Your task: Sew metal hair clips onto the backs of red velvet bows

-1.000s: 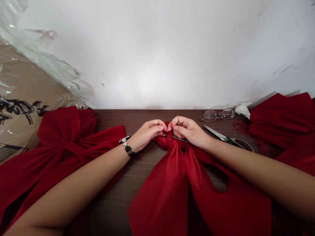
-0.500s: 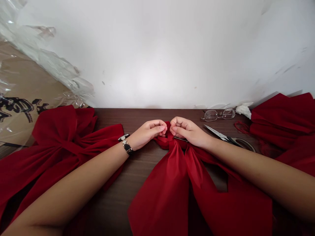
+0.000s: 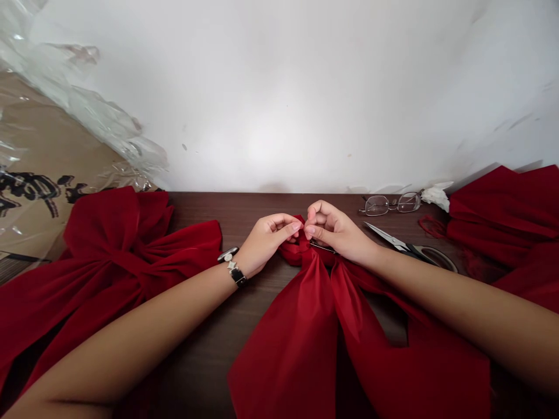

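Observation:
A red fabric bow [image 3: 305, 302] lies on the dark wooden table, its gathered knot at the top and its two wide tails spread towards me. Over the knot, my left hand [image 3: 275, 235] is closed in a pinch at the edge of the cloth. My right hand [image 3: 338, 233] pinches thumb and forefinger together just beside it. What either pinch holds is too small to make out. A thin metal pin or needle [image 3: 323, 248] lies across the knot, below my right fingers. The underside of the knot is hidden.
Another red bow [image 3: 126, 256] lies at the left, and more red fabric [image 3: 502, 203] at the right. Scissors [image 3: 406, 247], eyeglasses [image 3: 391, 203] and a crumpled white tissue [image 3: 437, 196] sit behind my right arm. A plastic-wrapped cardboard box [image 3: 52, 145] stands at the back left.
My left hand has shifted slightly right, its fingertips now closer to the right hand's. The right hand has risen a little, its forefinger lifted. The whole view has shifted slightly.

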A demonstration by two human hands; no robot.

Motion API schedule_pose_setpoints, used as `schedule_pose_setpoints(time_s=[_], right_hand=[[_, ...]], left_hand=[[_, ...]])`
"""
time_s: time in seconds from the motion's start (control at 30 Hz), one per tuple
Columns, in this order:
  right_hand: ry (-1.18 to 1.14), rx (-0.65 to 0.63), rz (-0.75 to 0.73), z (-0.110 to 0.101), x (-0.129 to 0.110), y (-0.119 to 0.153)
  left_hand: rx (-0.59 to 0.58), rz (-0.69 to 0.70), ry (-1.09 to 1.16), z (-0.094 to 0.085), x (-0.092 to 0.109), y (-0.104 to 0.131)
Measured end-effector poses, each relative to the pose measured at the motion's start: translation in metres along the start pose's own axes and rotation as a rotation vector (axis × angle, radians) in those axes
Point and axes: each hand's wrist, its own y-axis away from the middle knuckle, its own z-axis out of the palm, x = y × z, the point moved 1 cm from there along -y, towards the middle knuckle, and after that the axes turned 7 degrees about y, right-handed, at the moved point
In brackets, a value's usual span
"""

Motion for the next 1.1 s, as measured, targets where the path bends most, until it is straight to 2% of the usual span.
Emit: schedule_pose_setpoints(time_s=[0.23,0.67,0.93,1.1], right_hand=[[-0.046,0.042,-0.007,-0.0002,0.0003,0.0002],[-0.072,0.065,0.014,0.0006,0.0025,0.0015],[-0.052,0.056,0.027,-0.0007,0.0015,0.0021],[-0.029,0.060,0.040,-0.0009,0.0022,0.0019]], left_hand=[[0.052,0.038,-0.041,0.0015,-0.0019,0.0019],[0.020,0.214,-0.196,0.0036,-0.0012,0.0060],[-0.033,0.210,-0.175,0.0018,0.0020,0.0060],[-0.082,0.138,-0.129,-0.0012,0.0006,0.0035]])
